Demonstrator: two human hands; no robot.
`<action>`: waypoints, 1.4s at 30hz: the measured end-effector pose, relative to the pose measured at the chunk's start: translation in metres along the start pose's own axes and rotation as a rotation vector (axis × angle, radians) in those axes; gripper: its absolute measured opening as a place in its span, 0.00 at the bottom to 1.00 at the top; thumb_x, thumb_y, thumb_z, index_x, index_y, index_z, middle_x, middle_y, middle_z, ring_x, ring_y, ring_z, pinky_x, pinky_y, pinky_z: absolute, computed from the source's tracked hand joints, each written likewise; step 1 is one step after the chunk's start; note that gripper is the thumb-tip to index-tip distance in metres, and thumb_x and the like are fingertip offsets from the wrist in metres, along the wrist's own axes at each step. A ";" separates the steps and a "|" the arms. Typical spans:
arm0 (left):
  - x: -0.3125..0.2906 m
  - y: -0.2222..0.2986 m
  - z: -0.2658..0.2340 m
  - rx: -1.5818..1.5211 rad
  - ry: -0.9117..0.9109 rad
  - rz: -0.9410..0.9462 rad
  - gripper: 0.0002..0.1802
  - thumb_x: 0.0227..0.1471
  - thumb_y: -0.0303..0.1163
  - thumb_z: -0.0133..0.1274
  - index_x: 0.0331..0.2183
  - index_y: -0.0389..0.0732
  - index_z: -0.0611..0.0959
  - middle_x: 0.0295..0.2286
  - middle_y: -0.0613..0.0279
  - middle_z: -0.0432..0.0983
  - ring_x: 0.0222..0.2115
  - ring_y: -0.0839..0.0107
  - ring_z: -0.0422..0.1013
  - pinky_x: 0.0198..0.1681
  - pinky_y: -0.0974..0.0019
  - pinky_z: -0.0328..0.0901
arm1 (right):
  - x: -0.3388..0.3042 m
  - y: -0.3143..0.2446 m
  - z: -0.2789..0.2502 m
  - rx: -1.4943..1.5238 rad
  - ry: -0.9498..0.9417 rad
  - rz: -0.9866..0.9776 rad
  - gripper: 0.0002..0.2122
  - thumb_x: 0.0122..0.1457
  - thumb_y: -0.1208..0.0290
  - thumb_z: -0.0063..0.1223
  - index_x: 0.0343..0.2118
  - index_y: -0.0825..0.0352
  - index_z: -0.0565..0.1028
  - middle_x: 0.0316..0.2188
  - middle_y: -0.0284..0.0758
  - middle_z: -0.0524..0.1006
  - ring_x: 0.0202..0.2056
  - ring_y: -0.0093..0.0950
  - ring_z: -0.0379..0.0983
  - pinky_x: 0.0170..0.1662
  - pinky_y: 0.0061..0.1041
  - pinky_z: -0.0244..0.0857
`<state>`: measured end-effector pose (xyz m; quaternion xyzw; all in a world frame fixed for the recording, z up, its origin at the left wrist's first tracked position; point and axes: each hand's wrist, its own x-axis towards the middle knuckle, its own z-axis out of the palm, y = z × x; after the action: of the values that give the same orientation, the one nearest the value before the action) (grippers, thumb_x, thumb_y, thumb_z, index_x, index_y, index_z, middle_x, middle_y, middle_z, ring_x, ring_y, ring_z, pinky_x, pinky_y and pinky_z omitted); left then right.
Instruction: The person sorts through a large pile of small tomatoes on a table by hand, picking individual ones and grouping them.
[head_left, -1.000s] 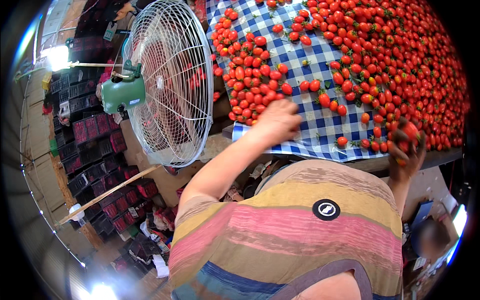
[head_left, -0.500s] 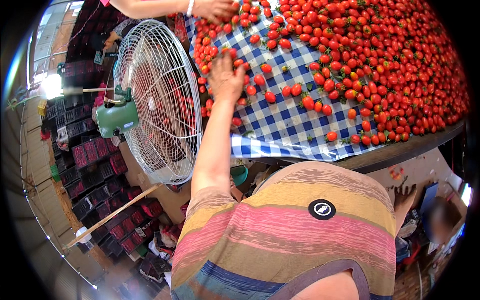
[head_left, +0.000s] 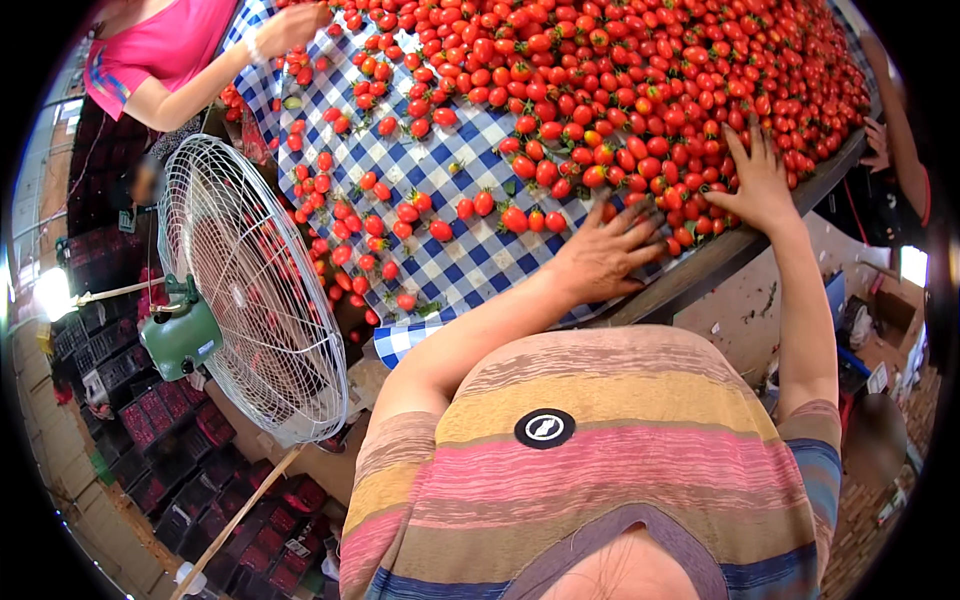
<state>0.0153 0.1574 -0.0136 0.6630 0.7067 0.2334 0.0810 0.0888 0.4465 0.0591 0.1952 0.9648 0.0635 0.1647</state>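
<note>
A large heap of red cherry tomatoes [head_left: 640,70] covers the far and right parts of a table under a blue-and-white checked cloth [head_left: 470,270]. My left hand [head_left: 608,252] reaches across to the heap's near edge, palm down, fingers spread among the tomatoes by the wooden table edge [head_left: 700,268]. My right hand [head_left: 764,188] rests on the heap farther right, its fingers apart and touching tomatoes. Neither hand grips anything that I can see. Scattered tomatoes [head_left: 440,230] lie on the cloth to the left of my left hand.
A large fan [head_left: 255,290] with a green motor stands left of the table. A person in pink [head_left: 170,55] has a hand [head_left: 290,28] over the far left of the cloth. Another person's hand [head_left: 877,145] is at the right. Stacked dark crates [head_left: 200,450] fill the floor at left.
My left hand has moved right, from the tomatoes by the fan to the heap's near edge. My right hand has come up onto the heap. The view has shifted.
</note>
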 end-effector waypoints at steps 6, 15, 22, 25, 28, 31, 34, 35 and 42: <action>0.001 -0.062 -0.021 0.187 0.115 -0.276 0.25 0.46 0.50 0.61 0.47 0.55 0.82 0.61 0.60 0.62 0.66 0.55 0.50 0.65 0.32 0.42 | 0.035 -0.125 0.010 0.183 0.067 -0.100 0.46 0.53 0.35 0.54 0.70 0.52 0.51 0.72 0.46 0.42 0.70 0.55 0.35 0.61 0.76 0.36; -0.129 -0.138 -0.099 0.389 0.333 -0.742 0.27 0.51 0.47 0.60 0.52 0.49 0.81 0.63 0.49 0.60 0.65 0.48 0.52 0.66 0.40 0.44 | 0.032 -0.181 -0.036 0.712 0.205 -0.553 0.28 0.55 0.55 0.60 0.60 0.54 0.70 0.68 0.40 0.58 0.68 0.45 0.52 0.66 0.56 0.49; -0.178 -0.101 -0.113 0.290 0.380 -0.918 0.26 0.56 0.42 0.58 0.53 0.41 0.78 0.57 0.43 0.65 0.58 0.43 0.60 0.62 0.47 0.56 | 0.023 0.067 -0.018 -0.125 0.025 0.070 0.28 0.61 0.46 0.51 0.48 0.70 0.75 0.41 0.46 0.78 0.45 0.46 0.74 0.48 0.42 0.69; -0.182 -0.092 -0.106 0.293 0.392 -0.916 0.24 0.53 0.38 0.61 0.50 0.38 0.79 0.53 0.44 0.68 0.54 0.44 0.64 0.58 0.47 0.60 | 0.019 0.037 -0.012 -0.056 -0.078 -0.034 0.28 0.60 0.42 0.51 0.42 0.70 0.74 0.40 0.50 0.76 0.45 0.48 0.74 0.47 0.44 0.69; -0.189 -0.065 -0.097 0.344 0.305 -0.990 0.27 0.50 0.38 0.63 0.51 0.41 0.78 0.54 0.45 0.67 0.55 0.45 0.63 0.57 0.46 0.61 | 0.010 -0.026 -0.016 0.179 -0.422 -0.103 0.33 0.60 0.45 0.52 0.50 0.76 0.68 0.47 0.57 0.73 0.47 0.54 0.73 0.50 0.45 0.68; -0.192 -0.024 -0.089 0.271 0.141 -1.159 0.36 0.45 0.40 0.67 0.55 0.45 0.75 0.55 0.44 0.63 0.56 0.44 0.61 0.55 0.46 0.64 | -0.010 -0.089 -0.018 0.253 -0.446 -0.232 0.35 0.56 0.46 0.58 0.53 0.75 0.66 0.49 0.57 0.73 0.48 0.53 0.73 0.52 0.45 0.68; -0.189 -0.005 -0.094 0.106 0.079 -1.277 0.41 0.45 0.40 0.67 0.59 0.47 0.70 0.55 0.43 0.64 0.52 0.44 0.67 0.51 0.49 0.69 | -0.015 -0.160 -0.024 0.625 -0.466 -0.389 0.31 0.55 0.57 0.62 0.56 0.71 0.65 0.50 0.54 0.73 0.49 0.52 0.73 0.52 0.43 0.68; -0.186 -0.005 -0.099 0.003 0.070 -1.311 0.40 0.47 0.40 0.65 0.60 0.46 0.69 0.55 0.43 0.64 0.50 0.44 0.69 0.51 0.49 0.69 | -0.017 -0.176 -0.015 0.753 -0.394 -0.530 0.32 0.56 0.58 0.61 0.59 0.71 0.64 0.53 0.54 0.71 0.50 0.51 0.73 0.53 0.40 0.68; -0.147 -0.083 -0.139 0.189 0.413 -0.966 0.24 0.54 0.34 0.59 0.52 0.45 0.77 0.45 0.55 0.75 0.43 0.55 0.75 0.43 0.56 0.72 | 0.005 -0.211 -0.043 1.049 -0.072 -0.646 0.21 0.60 0.69 0.58 0.55 0.69 0.71 0.56 0.46 0.70 0.55 0.44 0.70 0.57 0.35 0.66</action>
<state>-0.1021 -0.0178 0.0436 0.2068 0.9506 0.2306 -0.0215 -0.0057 0.2528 0.0586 -0.0499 0.8716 -0.4793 0.0902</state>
